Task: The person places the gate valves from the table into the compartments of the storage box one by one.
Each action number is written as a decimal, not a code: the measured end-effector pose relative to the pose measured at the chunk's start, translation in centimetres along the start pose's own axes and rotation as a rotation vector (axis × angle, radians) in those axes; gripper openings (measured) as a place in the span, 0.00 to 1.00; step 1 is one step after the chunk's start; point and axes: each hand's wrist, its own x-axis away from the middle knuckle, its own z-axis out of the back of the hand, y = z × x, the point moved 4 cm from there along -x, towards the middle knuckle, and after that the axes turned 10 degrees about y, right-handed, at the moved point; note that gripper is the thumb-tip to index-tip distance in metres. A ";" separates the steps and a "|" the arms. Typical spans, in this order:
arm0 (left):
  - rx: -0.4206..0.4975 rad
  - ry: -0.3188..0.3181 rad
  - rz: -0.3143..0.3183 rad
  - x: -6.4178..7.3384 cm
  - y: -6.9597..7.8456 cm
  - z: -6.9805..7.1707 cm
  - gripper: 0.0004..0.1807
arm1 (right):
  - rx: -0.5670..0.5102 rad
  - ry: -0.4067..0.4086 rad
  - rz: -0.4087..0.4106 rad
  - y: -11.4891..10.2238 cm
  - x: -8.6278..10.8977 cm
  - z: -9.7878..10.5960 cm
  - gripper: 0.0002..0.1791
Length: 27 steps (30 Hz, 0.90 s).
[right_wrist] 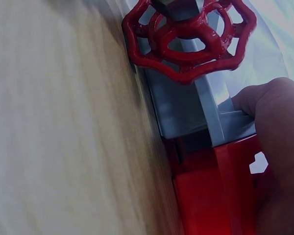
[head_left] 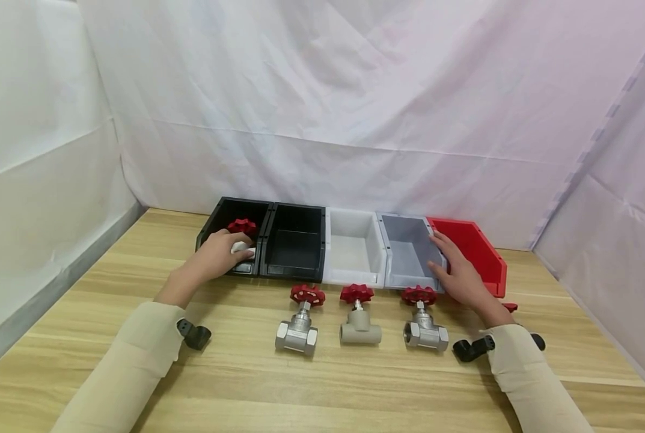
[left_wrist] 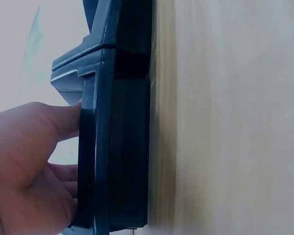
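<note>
My left hand reaches into the leftmost black bin. It holds a valve with a red handwheel, its pale body showing between thumb and fingers. In the left wrist view, the bin's front wall hides the fingertips and the valve. My right hand rests over the side between the grey bin and the red bin, its fingers extended. In the right wrist view, the thumb touches the grey bin's rim.
Before the bins stand a metal valve, a beige plastic valve and another metal valve, all with red handwheels. A red piece shows beside the right wrist. Between lie another black bin and a white bin. White curtains surround the table.
</note>
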 end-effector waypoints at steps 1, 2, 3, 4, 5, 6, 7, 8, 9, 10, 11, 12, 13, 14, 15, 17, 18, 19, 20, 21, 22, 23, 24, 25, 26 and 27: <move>0.002 0.008 0.002 0.1 0.0 0.0 0.20 | -0.001 0.001 0.000 0.0 0.0 0.0 0.42; 0.002 0.016 0.000 0.2 0.0 0.1 0.19 | 0.000 0.002 0.000 0.0 0.1 0.0 0.42; 0.004 0.022 -0.001 0.2 0.1 0.1 0.19 | 0.000 0.003 0.000 0.0 0.1 0.0 0.43; 0.003 0.027 -0.002 0.2 0.1 0.2 0.18 | 0.000 0.004 0.000 0.0 0.1 0.0 0.43; 0.004 0.034 -0.009 0.2 0.2 0.2 0.18 | 0.001 0.005 -0.001 0.1 0.2 0.0 0.43; 0.000 0.038 -0.006 0.2 0.2 0.3 0.16 | 0.000 0.005 -0.001 0.1 0.2 0.0 0.43; -0.001 0.040 -0.013 0.2 0.2 0.4 0.15 | 0.000 0.005 -0.002 0.1 0.2 0.0 0.43; -0.004 0.043 -0.017 0.2 0.3 0.4 0.14 | 0.000 0.005 -0.001 0.1 0.2 0.0 0.43; -0.006 0.042 -0.017 0.1 0.3 0.4 0.13 | -0.001 0.006 -0.001 0.2 0.2 0.0 0.43; -0.007 0.043 -0.015 0.1 0.3 0.5 0.13 | -0.004 0.006 0.001 0.2 0.2 0.0 0.43; -0.006 0.042 -0.014 0.0 0.3 0.5 0.13 | -0.005 0.007 0.003 0.1 0.2 0.0 0.43; -0.006 0.040 -0.009 0.0 0.3 0.5 0.13 | -0.007 0.008 0.005 0.1 0.2 0.0 0.43; -0.005 0.038 -0.009 0.0 0.3 0.5 0.14 | -0.006 0.009 0.006 0.1 0.2 0.0 0.43; -0.005 0.036 -0.004 0.0 0.2 0.4 0.14 | -0.006 0.009 0.007 0.1 0.2 0.0 0.43; -0.005 0.034 -0.002 0.0 0.1 0.4 0.15 | -0.006 0.009 0.008 0.1 0.2 0.0 0.43; -0.005 0.034 -0.001 0.0 0.1 0.4 0.15 | -0.004 0.008 0.008 0.0 0.2 0.0 0.42; -0.009 0.040 -0.005 0.0 0.1 0.4 0.15 | -0.003 0.007 0.008 0.1 0.1 0.0 0.43; -0.011 0.046 -0.012 0.0 0.0 0.4 0.15 | -0.001 0.006 0.006 0.1 0.1 0.0 0.43; -0.013 0.052 -0.018 0.0 0.0 0.4 0.15 | -0.001 0.006 0.007 0.1 0.1 0.0 0.43; -0.014 0.058 -0.024 0.1 0.0 0.4 0.16 | -0.001 0.007 0.007 0.1 0.1 0.0 0.43; -0.017 0.063 -0.028 0.0 -0.1 0.4 0.16 | 0.000 0.006 0.005 0.1 0.1 0.0 0.43; -0.020 0.069 -0.035 0.0 -0.1 0.3 0.16 | 0.001 0.007 0.004 0.0 0.1 0.0 0.43; -0.022 0.071 -0.036 0.0 -0.1 0.3 0.17 | 0.001 0.007 0.003 0.0 0.1 0.0 0.43; -0.022 0.073 -0.036 0.0 -0.1 0.3 0.18 | 0.001 0.007 0.002 0.0 0.2 0.0 0.43; -0.024 0.073 -0.034 0.1 -0.1 0.3 0.19 | 0.000 0.007 0.003 0.0 0.1 0.0 0.43; -0.026 0.077 -0.033 0.1 -0.1 0.3 0.19 | -0.001 0.006 0.002 0.0 0.1 0.0 0.43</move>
